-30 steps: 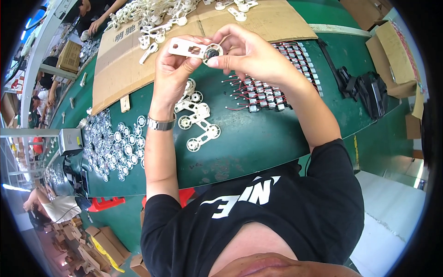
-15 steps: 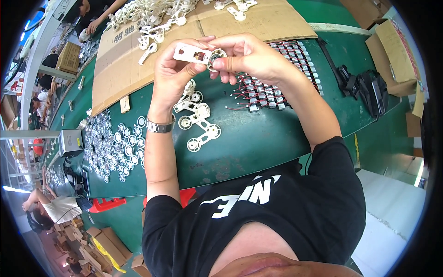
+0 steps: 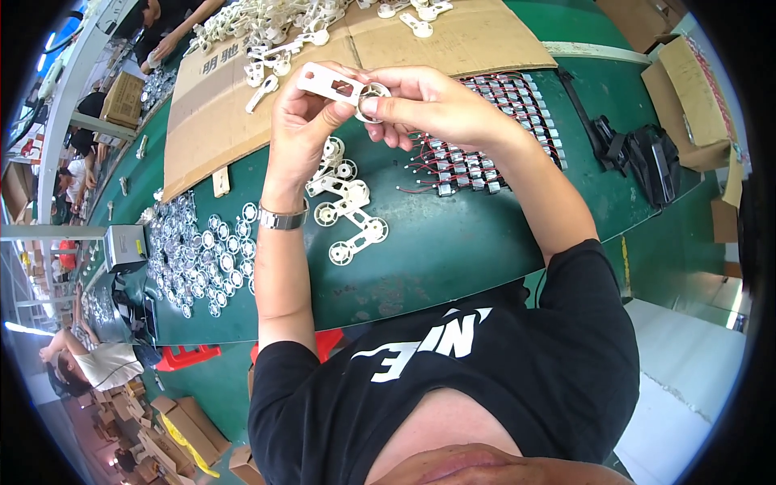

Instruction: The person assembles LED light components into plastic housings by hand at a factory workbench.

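Observation:
Over the cardboard's near edge, both hands hold a white plastic housing (image 3: 318, 82), a flat arm with cutouts and a round ring at one end. My left hand (image 3: 301, 121) grips the arm from below, thumb along its near side. My right hand (image 3: 432, 103) pinches the ring, its thumb pressed into the opening; whatever sits inside the ring is mostly hidden. Below the hands, several cream plastic housings (image 3: 353, 194) with spoked round ends lie in a zigzag row on the green table (image 3: 453, 242).
A cardboard sheet (image 3: 404, 52) bears a heap of white housings (image 3: 267, 28). Clear-looking round discs (image 3: 194, 250) spread at the left. Rows of small motors with red wires (image 3: 485, 145) lie right of my hands. A black bag (image 3: 651, 162) and an open carton (image 3: 687, 97) stand farther right.
The housing has shifted slightly left and tilted, its arm end now higher. My right thumb has moved farther over the ring. Things on the table lie as before.

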The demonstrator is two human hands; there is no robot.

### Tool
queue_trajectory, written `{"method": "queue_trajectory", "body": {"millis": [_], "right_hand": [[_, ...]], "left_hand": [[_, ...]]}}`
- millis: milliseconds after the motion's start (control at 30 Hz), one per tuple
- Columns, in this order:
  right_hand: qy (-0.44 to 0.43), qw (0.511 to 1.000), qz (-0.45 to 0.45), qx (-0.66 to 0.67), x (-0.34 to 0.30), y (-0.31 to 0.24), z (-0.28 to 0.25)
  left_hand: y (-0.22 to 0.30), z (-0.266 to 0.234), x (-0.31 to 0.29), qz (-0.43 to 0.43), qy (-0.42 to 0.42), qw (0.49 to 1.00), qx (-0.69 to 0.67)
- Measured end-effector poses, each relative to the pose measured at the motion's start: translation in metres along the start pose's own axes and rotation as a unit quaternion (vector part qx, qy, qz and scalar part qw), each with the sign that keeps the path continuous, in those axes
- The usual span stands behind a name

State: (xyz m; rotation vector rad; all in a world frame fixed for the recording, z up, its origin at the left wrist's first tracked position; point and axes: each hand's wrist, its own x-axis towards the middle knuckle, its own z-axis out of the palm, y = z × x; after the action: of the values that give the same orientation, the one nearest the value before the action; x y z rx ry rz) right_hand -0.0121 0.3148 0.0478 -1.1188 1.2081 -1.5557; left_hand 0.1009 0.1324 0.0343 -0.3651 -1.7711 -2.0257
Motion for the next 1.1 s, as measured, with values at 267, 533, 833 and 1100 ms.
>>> {"method": "queue_trajectory", "body": {"millis": [267,533,833,1100], "right_hand": [[0.038,0.997,0.018,-0.060,-0.002,-0.006,0.003],[0.032,0.999,0.013,0.032,-0.002,0.003,-0.001],[0.090,0.970,0.032,-0.224,-0.005,-0.003,-0.011],[0.035,0.888,0.037,-0.457,-0.040,0.017,-0.020]], "left_hand": [[-0.002,0.000,0.000,0.021,-0.012,1.000,0.000],[0.001,-0.002,-0.002,0.011,-0.025,1.000,0.015],[-0.008,-0.029,0.011,0.006,0.080,0.980,0.184],[-0.054,-0.172,0.017,0.054,0.128,0.595,0.792]]}}
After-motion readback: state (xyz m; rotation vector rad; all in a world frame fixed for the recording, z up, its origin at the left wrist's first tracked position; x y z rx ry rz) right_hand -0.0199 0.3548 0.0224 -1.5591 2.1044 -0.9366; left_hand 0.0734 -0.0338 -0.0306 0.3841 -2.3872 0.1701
